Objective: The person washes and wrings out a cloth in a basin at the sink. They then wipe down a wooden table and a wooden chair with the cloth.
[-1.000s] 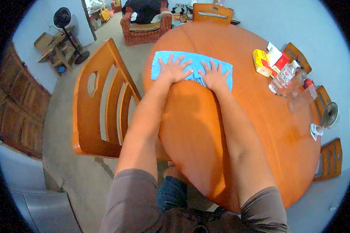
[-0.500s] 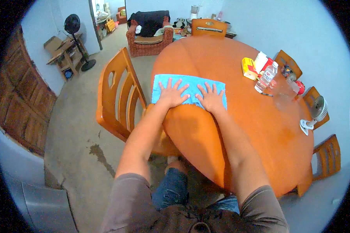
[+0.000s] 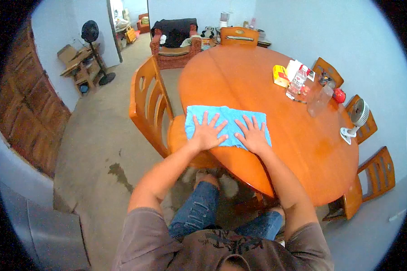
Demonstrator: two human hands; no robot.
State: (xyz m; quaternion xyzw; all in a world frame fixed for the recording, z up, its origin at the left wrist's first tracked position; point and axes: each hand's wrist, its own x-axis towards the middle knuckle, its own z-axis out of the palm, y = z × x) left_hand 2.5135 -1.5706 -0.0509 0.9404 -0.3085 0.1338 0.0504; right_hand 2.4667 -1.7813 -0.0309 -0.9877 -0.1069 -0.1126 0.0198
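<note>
A light blue cloth lies spread on the orange-brown wooden table, close to its near left edge. My left hand rests flat on the cloth's left part, fingers spread. On the right part, my right hand presses down the same way, palm down and fingers apart. The two thumbs point toward each other with a strip of cloth showing between them. Neither hand is wrapped around anything.
A wooden chair stands left of the table. Toward the far right are a yellow box, a clear plastic bottle, a transparent jug, a red object and a small white fan. More chairs line the right side.
Both hands and the cloth have slid back toward my body along the table, the fingers still spread. The camera view has shifted slightly too.
</note>
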